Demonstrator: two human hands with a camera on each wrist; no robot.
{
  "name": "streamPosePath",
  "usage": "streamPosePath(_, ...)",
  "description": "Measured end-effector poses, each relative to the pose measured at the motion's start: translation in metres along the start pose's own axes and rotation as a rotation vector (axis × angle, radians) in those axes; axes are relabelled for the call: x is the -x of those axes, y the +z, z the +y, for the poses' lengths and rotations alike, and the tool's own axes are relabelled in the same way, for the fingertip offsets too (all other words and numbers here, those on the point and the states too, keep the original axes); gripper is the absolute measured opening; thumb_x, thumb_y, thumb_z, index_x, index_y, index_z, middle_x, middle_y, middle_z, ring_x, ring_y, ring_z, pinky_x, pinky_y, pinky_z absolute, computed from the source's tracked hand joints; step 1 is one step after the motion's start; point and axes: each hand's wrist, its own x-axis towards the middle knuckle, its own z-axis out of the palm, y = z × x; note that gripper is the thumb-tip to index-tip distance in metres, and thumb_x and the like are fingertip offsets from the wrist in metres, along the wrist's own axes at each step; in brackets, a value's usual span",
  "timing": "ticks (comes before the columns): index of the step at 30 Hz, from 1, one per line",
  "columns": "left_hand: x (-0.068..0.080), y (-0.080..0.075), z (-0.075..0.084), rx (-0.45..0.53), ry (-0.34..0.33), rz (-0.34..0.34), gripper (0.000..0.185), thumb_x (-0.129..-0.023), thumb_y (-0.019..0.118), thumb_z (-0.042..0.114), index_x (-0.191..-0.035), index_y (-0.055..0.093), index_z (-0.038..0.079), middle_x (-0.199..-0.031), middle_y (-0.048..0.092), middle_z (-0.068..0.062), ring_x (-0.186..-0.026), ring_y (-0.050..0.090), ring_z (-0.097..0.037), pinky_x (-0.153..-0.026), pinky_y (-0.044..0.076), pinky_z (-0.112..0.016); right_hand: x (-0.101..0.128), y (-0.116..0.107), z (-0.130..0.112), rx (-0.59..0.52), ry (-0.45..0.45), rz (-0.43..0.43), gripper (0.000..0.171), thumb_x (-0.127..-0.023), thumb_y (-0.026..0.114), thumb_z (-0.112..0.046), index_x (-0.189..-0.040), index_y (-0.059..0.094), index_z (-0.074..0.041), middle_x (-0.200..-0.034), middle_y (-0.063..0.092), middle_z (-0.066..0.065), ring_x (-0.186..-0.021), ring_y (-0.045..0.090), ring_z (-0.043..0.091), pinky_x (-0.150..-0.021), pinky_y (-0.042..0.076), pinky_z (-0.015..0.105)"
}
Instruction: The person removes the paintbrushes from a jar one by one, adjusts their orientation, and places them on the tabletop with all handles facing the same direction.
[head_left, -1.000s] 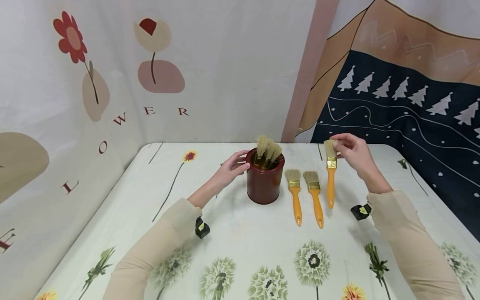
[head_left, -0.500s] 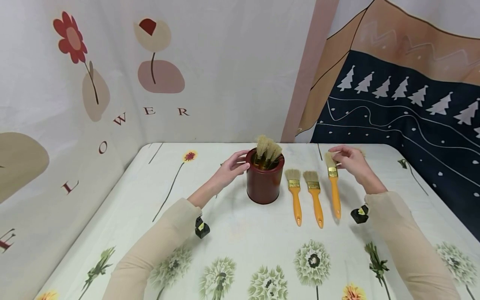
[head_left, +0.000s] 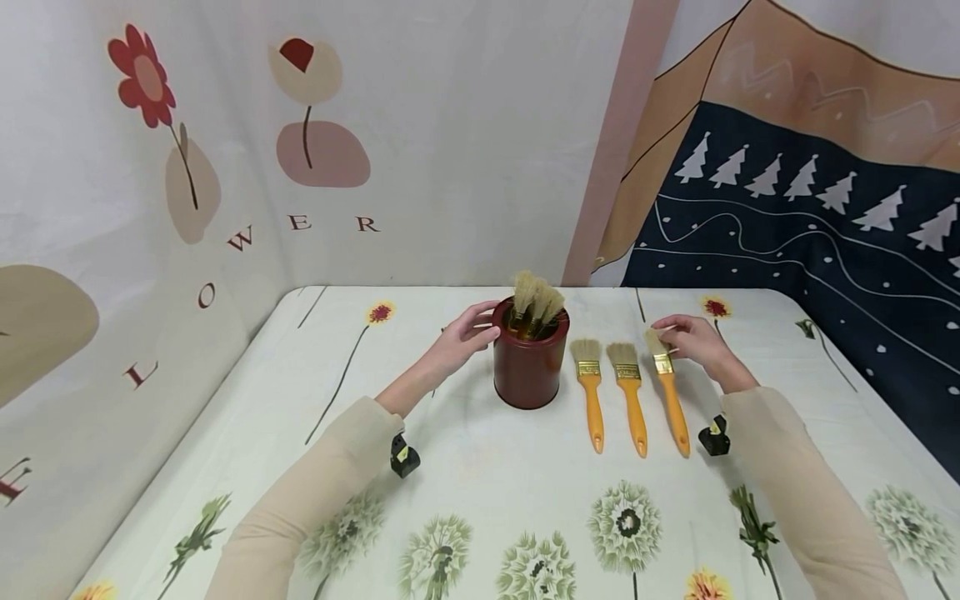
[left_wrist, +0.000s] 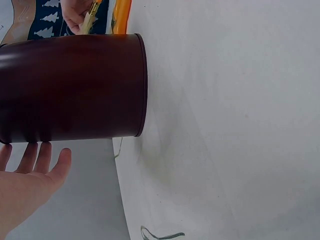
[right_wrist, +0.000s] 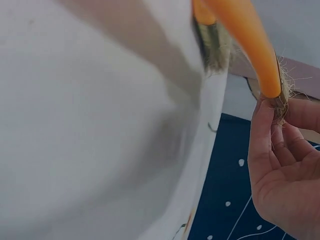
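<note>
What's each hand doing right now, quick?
Left hand: open, fingers resting against the red pot.
Right hand: pinching the bristle end of the rightmost brush.

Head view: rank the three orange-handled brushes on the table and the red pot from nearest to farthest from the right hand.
1. Rightmost brush, pinched at its bristles by the right hand.
2. Middle brush, just left of it.
3. Left brush, beside the pot.
4. Red pot, farthest left, at the left hand.

Both arms in beige sleeves reach forward. Left hand (head_left: 467, 332) extended, fingers (left_wrist: 37, 155) straight, relaxed. Right hand (head_left: 693, 340) lowered, fingers (right_wrist: 267, 131) curled in pinch.
</note>
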Motion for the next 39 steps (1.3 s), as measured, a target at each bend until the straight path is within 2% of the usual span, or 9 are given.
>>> streamPosePath(4,-0.005,-0.002,-0.01,0.013,0.003,0.005,0.05,-0.091,0.051,0.019,-0.136,0.031,0.011,-0.132,0.037,-0.013,-0.118,0.038,-0.024,-0.092,0.035,-0.039,0.003,0.0,-0.003,0.017,0.021,-0.019,0.027,-0.088,0.047,-0.015,-0.111,0.052,-0.002,-0.104,0.051,0.017,-0.083,0.052,0.024,-0.063,0.05,0.032)
streamPosePath(7,-0.01,-0.005,-0.02,0.013,0.004,0.011,0.049,-0.09,0.052,0.022,-0.135,0.033,0.016,-0.131,0.038,-0.01,-0.117,0.039,-0.022,-0.092,0.036,-0.038,0.014,0.001,-0.018,0.012,0.057,-0.035,0.028,-0.087,0.045,-0.013,-0.111,0.051,0.0,-0.105,0.05,0.017,-0.082,0.051,0.023,-0.062,0.05,0.03)
streamPosePath(12,-0.011,-0.004,-0.024,0.0,0.015,0.021,0.049,-0.09,0.052,0.024,-0.134,0.034,0.018,-0.13,0.04,-0.008,-0.116,0.041,-0.019,-0.091,0.037,-0.037,0.042,0.001,-0.053,-0.024,0.121,-0.084,0.036,-0.086,0.044,-0.012,-0.116,0.046,0.006,-0.109,0.047,0.021,-0.079,0.051,0.017,-0.062,0.048,0.024)
streamPosePath(16,-0.01,-0.004,-0.024,-0.001,0.019,0.021,0.049,-0.09,0.052,0.025,-0.134,0.034,0.018,-0.13,0.04,-0.007,-0.116,0.041,-0.019,-0.09,0.038,-0.037,0.053,0.0,-0.067,0.008,0.139,-0.11,0.036,-0.088,0.042,-0.011,-0.119,0.044,0.008,-0.108,0.047,0.02,-0.077,0.049,0.016,-0.065,0.048,0.025)
streamPosePath(26,-0.01,-0.004,-0.024,-0.009,0.018,0.028,0.048,-0.09,0.053,0.024,-0.134,0.035,0.018,-0.129,0.041,-0.008,-0.115,0.042,-0.019,-0.09,0.038,-0.037,0.052,0.0,-0.059,0.053,0.152,-0.113,0.035,-0.09,0.041,-0.01,-0.121,0.044,0.008,-0.096,0.05,0.015,-0.072,0.048,0.015,-0.062,0.047,0.026)
streamPosePath(31,-0.01,-0.004,-0.024,-0.008,0.015,0.022,0.049,-0.09,0.052,0.025,-0.134,0.034,0.017,-0.13,0.04,-0.009,-0.116,0.042,-0.02,-0.09,0.038,-0.038,0.051,0.001,-0.056,0.053,0.158,-0.112,0.036,-0.09,0.041,-0.011,-0.121,0.044,0.008,-0.101,0.05,0.018,-0.073,0.049,0.014,-0.061,0.047,0.024)
streamPosePath(34,-0.006,-0.002,-0.014,-0.004,0.003,0.011,0.049,-0.091,0.051,0.022,-0.136,0.032,0.014,-0.131,0.038,-0.012,-0.117,0.04,-0.023,-0.091,0.037,-0.039,0.05,0.0,-0.056,0.054,0.167,-0.11,0.036,-0.09,0.042,-0.011,-0.121,0.044,0.008,-0.104,0.05,0.02,-0.073,0.05,0.013,-0.06,0.047,0.023)
streamPosePath(39,0.002,0.0,0.002,-0.003,-0.011,0.001,0.049,-0.091,0.05,0.018,-0.136,0.03,0.009,-0.132,0.036,-0.015,-0.118,0.038,-0.024,-0.092,0.035,-0.039,0.049,0.0,-0.056,0.079,0.197,-0.103,0.036,-0.09,0.043,-0.013,-0.121,0.043,0.006,-0.108,0.05,0.02,-0.08,0.051,0.019,-0.058,0.045,0.019)
